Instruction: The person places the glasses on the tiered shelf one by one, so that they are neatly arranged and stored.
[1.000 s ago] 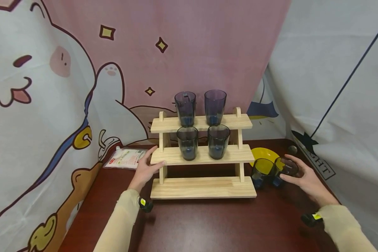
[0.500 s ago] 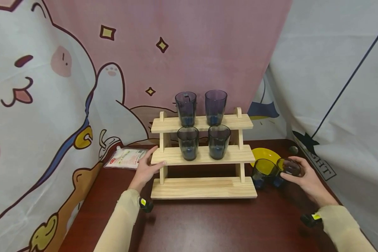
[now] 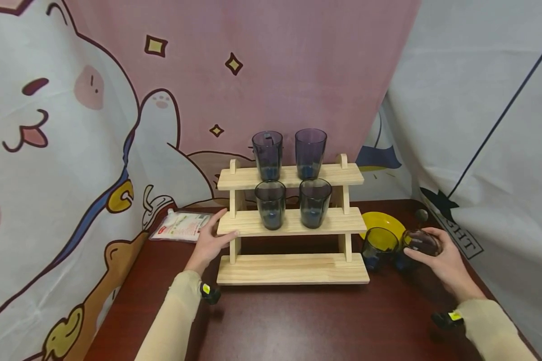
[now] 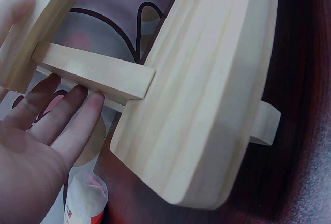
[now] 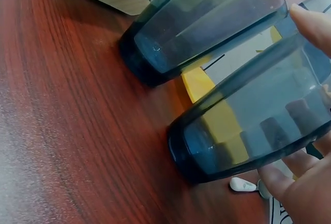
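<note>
My right hand (image 3: 449, 263) grips a dark tinted drinking glass (image 3: 421, 243) near its rim, thumb on one side and fingers on the other. In the right wrist view the held glass (image 5: 243, 120) leans, its base close over the table. A matching glass (image 3: 379, 248) stands just left of it. My left hand (image 3: 209, 243) holds the left end of the middle tier of a three-tier wooden display shelf (image 3: 293, 269), with its fingers (image 4: 77, 123) beside the upright. Two glasses stand on the top tier, including a purplish one (image 3: 310, 153), and two on the middle tier, including a grey one (image 3: 270, 204).
A yellow plate (image 3: 381, 220) lies behind the right-hand glasses. Near the back right corner is a small spoon (image 5: 245, 185) with a white handle. A white printed packet (image 3: 180, 226) rests left of the shelf. Printed cloth (image 3: 325, 75) hangs behind the brown table (image 3: 289, 321).
My right hand has drawn its glass to the right, widening the gap from the neighbouring glass, and the glass has tilted. The left hand stays on the shelf.
</note>
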### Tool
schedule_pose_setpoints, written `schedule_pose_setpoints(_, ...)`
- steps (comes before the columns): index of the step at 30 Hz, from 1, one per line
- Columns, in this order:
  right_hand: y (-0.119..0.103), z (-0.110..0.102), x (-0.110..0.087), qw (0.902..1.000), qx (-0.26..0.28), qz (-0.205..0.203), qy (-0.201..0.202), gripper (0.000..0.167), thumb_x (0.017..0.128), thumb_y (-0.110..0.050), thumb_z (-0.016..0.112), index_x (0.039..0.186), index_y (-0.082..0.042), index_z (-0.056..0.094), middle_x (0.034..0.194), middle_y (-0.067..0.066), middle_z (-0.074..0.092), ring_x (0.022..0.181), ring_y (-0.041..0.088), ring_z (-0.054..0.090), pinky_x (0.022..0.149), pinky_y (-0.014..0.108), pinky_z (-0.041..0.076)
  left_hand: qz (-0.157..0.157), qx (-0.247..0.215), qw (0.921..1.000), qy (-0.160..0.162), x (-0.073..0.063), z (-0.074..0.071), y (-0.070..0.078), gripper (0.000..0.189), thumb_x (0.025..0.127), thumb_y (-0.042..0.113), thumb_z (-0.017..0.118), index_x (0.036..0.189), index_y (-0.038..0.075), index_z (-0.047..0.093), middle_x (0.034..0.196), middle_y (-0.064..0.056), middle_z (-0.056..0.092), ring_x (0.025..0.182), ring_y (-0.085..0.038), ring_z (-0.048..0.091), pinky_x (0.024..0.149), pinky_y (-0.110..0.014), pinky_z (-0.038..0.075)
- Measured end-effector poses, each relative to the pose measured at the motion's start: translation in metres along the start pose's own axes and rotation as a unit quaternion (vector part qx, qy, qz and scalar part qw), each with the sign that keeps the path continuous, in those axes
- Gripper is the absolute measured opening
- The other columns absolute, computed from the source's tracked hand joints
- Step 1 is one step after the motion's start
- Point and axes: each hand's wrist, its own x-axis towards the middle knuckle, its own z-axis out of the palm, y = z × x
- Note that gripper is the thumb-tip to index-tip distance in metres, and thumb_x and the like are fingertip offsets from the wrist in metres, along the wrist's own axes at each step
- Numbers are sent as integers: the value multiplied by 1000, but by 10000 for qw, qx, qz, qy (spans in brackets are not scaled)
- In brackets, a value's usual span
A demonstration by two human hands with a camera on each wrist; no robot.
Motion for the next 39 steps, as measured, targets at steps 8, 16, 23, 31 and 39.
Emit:
schedule_pose_setpoints(8,-4,-7,-10,9997,158,39,156,66,94,-14,82,144,-26,42,125,-15,56,109,2,55,78,8,51,-206,16,9997,-88,-6,1,16,83,91,16,85,161,31,42,139,-23,59,109,-29,70,90,-51,61)
schedule_pose_setpoints(16,-26,-13,-22,9831,1741,-520,210,60,91,10,75,140,-17,53,124,-11,63,106,-1,62,80,8,52,-357,-34,9992,-194,-11,3,29,85,92,15,84,163,27,39,139,-25,57,108,-27,69,90,-46,61)
schedule_pose_setpoints(23,-60,-14,-29,9499,2949,-1034,-5,57,91,25,61,142,0,51,123,-2,74,109,7,70,85,14,56,-310,-9,9995,-97,-12,3,29,83,92,12,83,162,26,41,139,-24,58,107,-27,69,89,-47,61)
schedule_pose_setpoints(31,-99,-11,-36,9329,3308,-1364,-399,57,91,30,53,142,5,51,125,5,75,111,12,71,87,19,58,-340,21,9994,-87,-13,3,29,84,92,13,83,163,26,40,142,-24,56,110,-29,68,92,-53,59)
schedule_pose_setpoints(39,-136,6,-40,9444,2788,-1624,-631,59,89,30,58,143,8,49,127,3,73,112,11,70,84,18,58,-319,-12,9994,-97,-13,3,31,84,92,13,83,163,26,40,142,-25,56,110,-29,68,99,-63,54)
